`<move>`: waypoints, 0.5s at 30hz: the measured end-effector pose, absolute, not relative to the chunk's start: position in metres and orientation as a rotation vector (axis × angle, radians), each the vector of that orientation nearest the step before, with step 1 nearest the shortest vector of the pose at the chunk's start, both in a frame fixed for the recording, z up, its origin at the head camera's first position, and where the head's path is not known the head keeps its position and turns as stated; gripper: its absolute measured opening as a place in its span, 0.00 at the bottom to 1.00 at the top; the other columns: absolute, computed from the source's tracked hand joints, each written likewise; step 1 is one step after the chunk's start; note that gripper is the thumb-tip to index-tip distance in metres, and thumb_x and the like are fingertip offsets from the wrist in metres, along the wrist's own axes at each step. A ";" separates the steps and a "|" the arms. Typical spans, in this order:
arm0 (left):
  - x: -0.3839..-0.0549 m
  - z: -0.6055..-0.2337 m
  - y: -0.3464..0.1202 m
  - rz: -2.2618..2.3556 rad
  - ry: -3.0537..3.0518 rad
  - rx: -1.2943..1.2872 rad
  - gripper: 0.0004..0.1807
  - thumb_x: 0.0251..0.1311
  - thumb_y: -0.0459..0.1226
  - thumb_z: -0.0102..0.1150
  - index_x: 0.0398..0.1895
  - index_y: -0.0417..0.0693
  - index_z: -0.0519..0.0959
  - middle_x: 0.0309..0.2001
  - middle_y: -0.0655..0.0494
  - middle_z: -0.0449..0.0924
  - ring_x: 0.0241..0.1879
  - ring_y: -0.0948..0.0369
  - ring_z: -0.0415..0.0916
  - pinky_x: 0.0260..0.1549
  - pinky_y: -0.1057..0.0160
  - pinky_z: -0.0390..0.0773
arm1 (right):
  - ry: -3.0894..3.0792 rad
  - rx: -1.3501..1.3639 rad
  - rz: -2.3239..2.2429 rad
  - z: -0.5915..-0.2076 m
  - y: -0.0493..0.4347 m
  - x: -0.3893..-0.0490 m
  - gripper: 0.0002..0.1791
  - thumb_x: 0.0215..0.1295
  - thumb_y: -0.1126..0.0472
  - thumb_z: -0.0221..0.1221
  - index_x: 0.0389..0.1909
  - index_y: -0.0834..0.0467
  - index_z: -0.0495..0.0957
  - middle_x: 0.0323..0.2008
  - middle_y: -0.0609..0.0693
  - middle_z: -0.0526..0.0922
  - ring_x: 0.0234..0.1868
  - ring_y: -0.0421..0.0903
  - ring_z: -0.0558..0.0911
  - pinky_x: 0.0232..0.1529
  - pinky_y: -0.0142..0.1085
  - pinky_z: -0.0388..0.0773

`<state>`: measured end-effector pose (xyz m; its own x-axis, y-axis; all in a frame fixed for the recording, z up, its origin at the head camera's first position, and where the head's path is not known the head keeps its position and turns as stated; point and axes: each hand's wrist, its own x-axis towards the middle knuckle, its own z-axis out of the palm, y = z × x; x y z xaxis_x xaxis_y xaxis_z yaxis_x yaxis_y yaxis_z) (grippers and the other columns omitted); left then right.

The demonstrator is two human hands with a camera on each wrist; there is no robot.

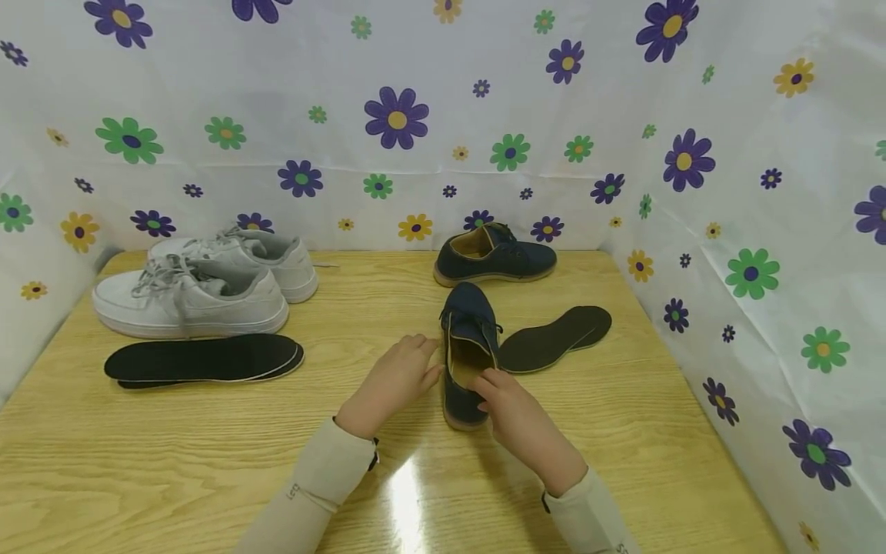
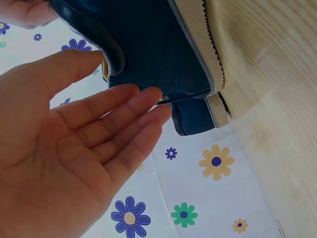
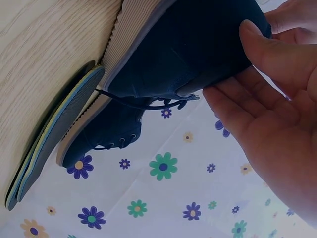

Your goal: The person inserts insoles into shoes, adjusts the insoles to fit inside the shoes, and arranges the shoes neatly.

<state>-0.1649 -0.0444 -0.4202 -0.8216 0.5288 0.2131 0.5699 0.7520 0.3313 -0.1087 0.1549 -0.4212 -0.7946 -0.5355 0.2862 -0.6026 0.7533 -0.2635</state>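
- Find the near navy shoe (image 1: 471, 338) upright on the wooden table (image 1: 208, 462), between left hand (image 1: 401, 375) and right hand (image 1: 519, 419), with toe pointing away.
- Pinching the heel collar (image 1: 464, 392) between thumb and fingers of the right hand.
- Holding nothing in the left hand, with nearly straight fingers close to the shoe's side; cannot tell about contact.
- Best to keep the pinch light, so as not to crush the soft-looking collar.
- Better to brace the opposite side with the left hand, against twisting, and keep the thin lace (image 3: 148, 107) clear of the opening.
- Note the smooth dark upper (image 3: 188, 49), pale ridged sole edge (image 3: 133, 34) and tan lining (image 1: 465, 362) inside a long oval opening.
- See also, just beside on the right, thin foot-shaped insoles (image 1: 554, 338), overlapping, with layered blue and yellow edges.
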 end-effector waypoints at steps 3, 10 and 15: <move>-0.165 -0.420 -0.043 -0.584 -2.824 -0.929 0.21 0.64 0.38 0.60 0.54 0.31 0.75 0.45 0.41 0.78 0.46 0.46 0.76 0.45 0.53 0.78 | -2.750 0.918 0.520 -0.421 0.156 -0.108 0.18 0.49 0.79 0.66 0.40 0.60 0.78 0.31 0.48 0.73 0.34 0.44 0.75 0.37 0.35 0.77; -0.164 -0.417 -0.042 -0.568 -2.838 -0.970 0.20 0.64 0.38 0.60 0.53 0.31 0.76 0.45 0.42 0.78 0.46 0.47 0.76 0.44 0.54 0.78 | -2.747 0.932 0.526 -0.421 0.159 -0.106 0.19 0.49 0.79 0.66 0.41 0.60 0.78 0.33 0.49 0.73 0.35 0.45 0.76 0.38 0.36 0.77; -0.164 -0.414 -0.043 -0.574 -2.838 -0.983 0.20 0.64 0.38 0.60 0.53 0.31 0.76 0.46 0.41 0.78 0.46 0.47 0.76 0.45 0.54 0.78 | -2.731 0.945 0.532 -0.422 0.161 -0.107 0.19 0.49 0.79 0.66 0.42 0.60 0.77 0.33 0.49 0.74 0.36 0.45 0.76 0.38 0.36 0.78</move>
